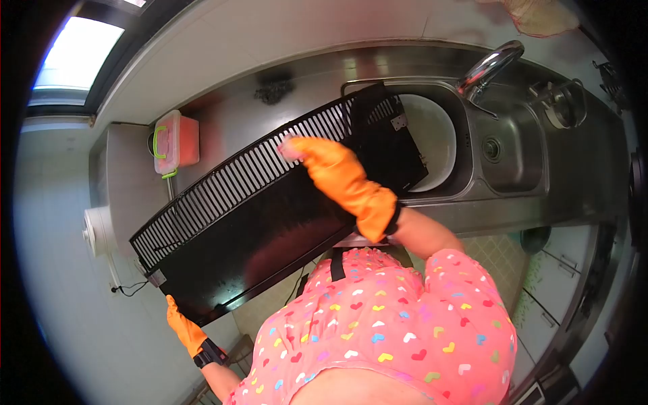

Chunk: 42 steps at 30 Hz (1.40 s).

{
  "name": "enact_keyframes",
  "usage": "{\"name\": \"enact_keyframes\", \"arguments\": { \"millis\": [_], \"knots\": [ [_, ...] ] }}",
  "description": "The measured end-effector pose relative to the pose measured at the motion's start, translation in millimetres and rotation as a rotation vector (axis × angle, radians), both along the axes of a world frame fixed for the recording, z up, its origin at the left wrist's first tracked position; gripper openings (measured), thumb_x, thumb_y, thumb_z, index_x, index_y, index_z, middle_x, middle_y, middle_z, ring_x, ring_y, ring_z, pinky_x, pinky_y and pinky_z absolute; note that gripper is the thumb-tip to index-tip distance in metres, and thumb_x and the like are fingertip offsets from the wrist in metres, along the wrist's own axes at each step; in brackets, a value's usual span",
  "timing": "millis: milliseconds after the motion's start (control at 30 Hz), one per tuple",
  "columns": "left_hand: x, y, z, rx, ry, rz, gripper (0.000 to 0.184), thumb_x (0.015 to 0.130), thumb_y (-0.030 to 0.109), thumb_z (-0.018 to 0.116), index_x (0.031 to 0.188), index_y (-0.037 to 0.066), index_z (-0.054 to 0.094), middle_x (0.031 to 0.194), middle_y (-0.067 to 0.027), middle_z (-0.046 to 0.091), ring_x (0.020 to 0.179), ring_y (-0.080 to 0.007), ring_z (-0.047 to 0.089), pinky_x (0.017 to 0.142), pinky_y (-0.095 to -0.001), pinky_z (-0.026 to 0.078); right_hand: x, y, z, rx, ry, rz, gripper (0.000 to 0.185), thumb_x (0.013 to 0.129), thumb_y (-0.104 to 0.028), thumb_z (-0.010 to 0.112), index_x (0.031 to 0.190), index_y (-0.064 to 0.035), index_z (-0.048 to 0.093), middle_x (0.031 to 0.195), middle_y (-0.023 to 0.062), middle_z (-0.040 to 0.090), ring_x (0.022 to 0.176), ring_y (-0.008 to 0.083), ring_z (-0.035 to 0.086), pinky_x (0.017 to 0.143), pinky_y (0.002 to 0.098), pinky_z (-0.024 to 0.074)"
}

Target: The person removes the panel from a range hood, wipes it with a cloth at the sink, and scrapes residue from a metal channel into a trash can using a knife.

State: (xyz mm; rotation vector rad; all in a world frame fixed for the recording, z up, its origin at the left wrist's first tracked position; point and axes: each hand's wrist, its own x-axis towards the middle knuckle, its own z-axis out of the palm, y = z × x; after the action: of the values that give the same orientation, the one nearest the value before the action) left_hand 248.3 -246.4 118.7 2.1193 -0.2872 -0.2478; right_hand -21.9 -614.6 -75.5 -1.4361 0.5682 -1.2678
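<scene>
Head: right hand [332, 170] (gloved) at panel [270, 226]

The panel [270, 209] lies slantwise over the table [226, 101], its near left corner out past the front edge and its right end over part of the basin [439, 145]. That basin sits in the left sink bowl [462, 135]. To its right comes the right sink bowl [518, 177], with the drain [491, 150] in its floor; the faucet [482, 71] stands behind, near the back edge. Beyond the right bowl's far right corner is what looks like a pot [560, 108]. The box [179, 142] (behind the panel's left half) is near the table's left end.
</scene>
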Motion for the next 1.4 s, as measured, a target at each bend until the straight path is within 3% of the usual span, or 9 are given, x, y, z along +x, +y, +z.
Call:
{"name": "enact_keyframes", "arguments": {
  "millis": [33,133,267,400,767,833,1033,1167,1400],
  "knots": [
    [-6.3,-3.8,1.9,-0.034,-0.007,-0.033,0.043,0.096,0.039,0.053,0.110,0.000,0.065,0.105,-0.0017,0.064,0.093,-0.0110,0.057,0.085,-0.0254,0.044,15.5,7.2,1.5,-0.126,-0.012,0.001,0.021,0.085,-0.002,0.059,0.104,-0.0029,0.067,0.111,0.0142,0.066,0.104,0.0264,0.063,0.091,0.0334,0.0486],
    [-11.9,-5.6,3.8,0.002,-0.058,0.003,0.043,0.097,0.038,0.053,0.113,0.000,0.064,0.106,-0.0017,0.064,0.096,-0.0103,0.056,0.087,-0.0244,0.043,67.2,-20.3,-55.3,0.211,-0.686,1.001,0.026,0.092,-0.028,0.056,0.099,-0.0060,0.068,0.108,0.0136,0.066,0.087,0.0247,0.065,0.076,0.0330,0.0511],
    [-24.7,-9.2,1.9,0.013,-0.249,-0.052,0.038,0.097,0.036,0.053,0.109,0.002,0.064,0.103,0.0000,0.063,0.094,-0.0087,0.054,0.088,-0.0234,0.040,58.8,6.0,-89.5,-0.498,0.227,-0.154,0.021,0.069,-0.005,0.061,0.089,-0.0077,0.067,0.114,0.0133,0.063,0.103,0.0313,0.060,0.086,0.0385,0.0480],
    [-11.8,-1.1,-0.8,-0.076,-0.150,-0.084,0.032,0.097,0.032,0.055,0.110,0.003,0.063,0.108,0.0010,0.062,0.100,-0.0071,0.053,0.090,-0.0242,0.039,30.9,-16.6,-104.1,-0.573,0.362,-0.272,0.013,0.083,-0.017,0.057,0.092,-0.0093,0.064,0.090,0.0073,0.065,0.082,0.0299,0.061,0.072,0.0392,0.0507],
    [-4.2,9.1,-3.7,-0.138,-0.207,-0.090,0.027,0.097,0.030,0.055,0.106,0.005,0.062,0.104,0.0016,0.061,0.096,-0.0070,0.054,0.089,-0.0241,0.041,-100.0,-144.6,-277.3,-0.030,0.998,-0.496,0.041,0.049,-0.011,0.083,0.085,-0.0068,0.063,0.093,0.0137,0.063,0.095,0.0337,0.059,0.082,0.0432,0.0475],
    [4.8,14.8,-6.0,-0.111,-0.200,-0.082,0.031,0.097,0.031,0.055,0.111,0.004,0.061,0.107,0.0007,0.060,0.099,-0.0080,0.053,0.091,-0.0246,0.040,-100.0,-144.8,-270.6,0.198,0.985,-0.395,0.040,0.051,-0.012,0.083,0.085,-0.0061,0.063,0.094,0.0149,0.063,0.097,0.0344,0.058,0.085,0.0437,0.0462],
    [-16.0,-1.2,-11.9,-0.149,-0.326,-0.051,0.043,0.097,0.034,0.055,0.124,0.001,0.056,0.118,-0.0027,0.057,0.109,-0.0115,0.048,0.100,-0.0275,0.033,-16.5,-76.2,-135.7,-0.458,0.186,-0.569,0.009,0.068,-0.006,0.063,0.076,-0.0108,0.062,0.095,0.0131,0.062,0.097,0.0335,0.059,0.082,0.0399,0.0481],
    [-36.8,-18.7,-8.4,-0.173,-0.341,-0.102,0.037,0.097,0.032,0.055,0.119,0.003,0.059,0.114,-0.0018,0.059,0.107,-0.0102,0.050,0.099,-0.0266,0.036,17.8,-25.9,-46.3,-0.551,-0.040,-0.438,0.019,0.071,0.002,0.064,0.082,-0.0131,0.066,0.095,0.0055,0.063,0.094,0.0281,0.061,0.077,0.0363,0.0516],
    [-37.8,-38.9,-22.4,-0.299,-0.422,-0.242,0.022,0.097,0.028,0.057,0.091,0.007,0.061,0.084,0.0051,0.055,0.077,-0.0053,0.050,0.070,-0.0215,0.043,-19.8,-13.5,32.7,-0.617,-0.156,-0.499,0.016,0.071,-0.001,0.065,0.082,-0.0125,0.065,0.098,0.0023,0.064,0.087,0.0245,0.061,0.074,0.0332,0.0521]
  ]
}}
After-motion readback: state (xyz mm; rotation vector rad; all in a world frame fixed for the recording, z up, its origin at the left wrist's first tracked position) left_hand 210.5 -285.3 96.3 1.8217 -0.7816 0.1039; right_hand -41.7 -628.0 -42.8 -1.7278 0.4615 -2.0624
